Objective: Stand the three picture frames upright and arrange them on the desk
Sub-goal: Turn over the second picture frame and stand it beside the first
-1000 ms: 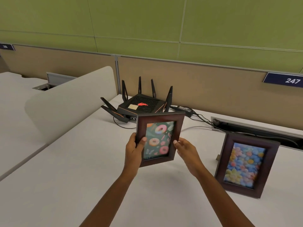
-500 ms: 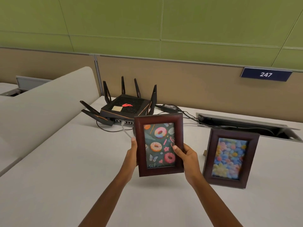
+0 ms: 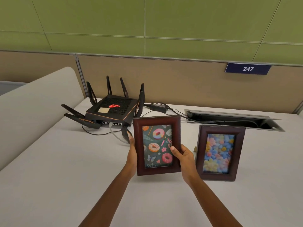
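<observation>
Gripping the doughnut frame (image 3: 157,145) upright at desk (image 3: 49,169) centre, your left hand (image 3: 132,154) clasps its nine o'clock edge and your right hand (image 3: 184,158) its three o'clock edge. The flower frame (image 3: 219,152) stands at three o'clock; cables lie in the cable tray (image 3: 232,120) at one o'clock.

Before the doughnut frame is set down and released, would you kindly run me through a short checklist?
1. Both hands hold it: left hand on the left edge, right hand on the right edge, thumb across the front. Ok.
2. Doughnut frame upright, picture facing the camera. Ok.
3. Rear stand opened. Cannot tell; the back is hidden.
4. Bottom edge resting on the desk. Cannot tell.
5. Gap to the flower frame, which stands upright to its right. Ok.
6. Third frame located. Not ok; none in view.
</observation>
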